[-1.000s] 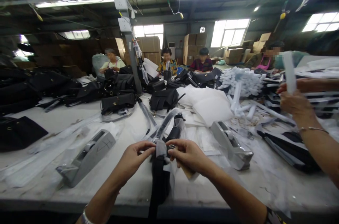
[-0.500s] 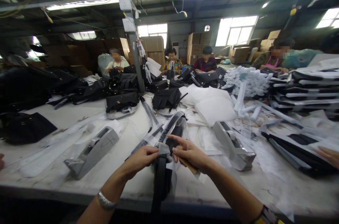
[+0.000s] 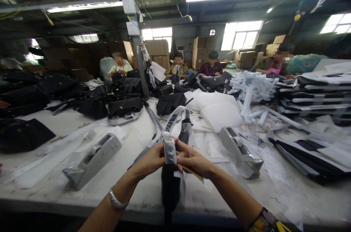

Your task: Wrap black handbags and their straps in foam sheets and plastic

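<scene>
Both the left hand (image 3: 152, 159) and the right hand (image 3: 195, 160) pinch a plastic-wrapped strap (image 3: 170, 152) on a black bag (image 3: 170, 185), lower centre of the frame; a grey tape dispenser (image 3: 238, 159) sits lower right.

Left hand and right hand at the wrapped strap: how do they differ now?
The left hand is at the left side of the wrapped strap; the right hand is at its right. A tan piece juts out from under the right hand; none shows at the left hand. The left wrist wears a silver band; the right wrist is bare, with a patterned sleeve farther up. Both hands have fingers at the strap.
</scene>
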`<act>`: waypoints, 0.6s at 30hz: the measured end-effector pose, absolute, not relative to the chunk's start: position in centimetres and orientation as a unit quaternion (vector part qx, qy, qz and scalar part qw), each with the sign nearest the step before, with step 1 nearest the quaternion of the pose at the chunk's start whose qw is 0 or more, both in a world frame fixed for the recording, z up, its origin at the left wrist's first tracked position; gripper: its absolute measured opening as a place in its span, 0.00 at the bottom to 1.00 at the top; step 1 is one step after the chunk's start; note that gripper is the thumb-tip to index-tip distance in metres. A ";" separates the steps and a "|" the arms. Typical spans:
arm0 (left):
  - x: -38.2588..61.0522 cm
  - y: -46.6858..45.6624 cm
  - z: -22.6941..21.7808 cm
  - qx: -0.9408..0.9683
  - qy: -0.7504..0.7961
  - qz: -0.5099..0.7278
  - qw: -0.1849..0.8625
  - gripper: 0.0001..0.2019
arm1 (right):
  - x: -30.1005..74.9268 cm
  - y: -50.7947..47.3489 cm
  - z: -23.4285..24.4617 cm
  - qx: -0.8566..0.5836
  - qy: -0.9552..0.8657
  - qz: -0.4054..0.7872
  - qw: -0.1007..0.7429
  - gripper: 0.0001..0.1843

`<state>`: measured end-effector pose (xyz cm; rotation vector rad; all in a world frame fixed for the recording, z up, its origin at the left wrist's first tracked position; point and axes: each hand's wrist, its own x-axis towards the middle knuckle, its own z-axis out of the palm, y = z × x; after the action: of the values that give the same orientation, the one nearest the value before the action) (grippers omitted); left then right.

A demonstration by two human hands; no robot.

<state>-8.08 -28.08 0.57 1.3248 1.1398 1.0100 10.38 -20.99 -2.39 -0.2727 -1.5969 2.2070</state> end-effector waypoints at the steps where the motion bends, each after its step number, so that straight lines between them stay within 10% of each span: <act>1: -8.0 -28.1 0.7 0.555 0.493 0.424 0.519 0.37 | 10.4 -21.0 -2.5 -0.103 -0.576 0.786 0.200 0.49; 18: -9.8 -33.4 3.1 0.411 0.578 0.515 0.482 0.22 | 12.9 -22.5 -1.6 -0.236 -0.716 0.605 0.257 0.35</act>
<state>-9.76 -33.39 3.11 1.0013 1.4091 1.2543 12.93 -22.50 -1.64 -0.6416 -1.9413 1.6414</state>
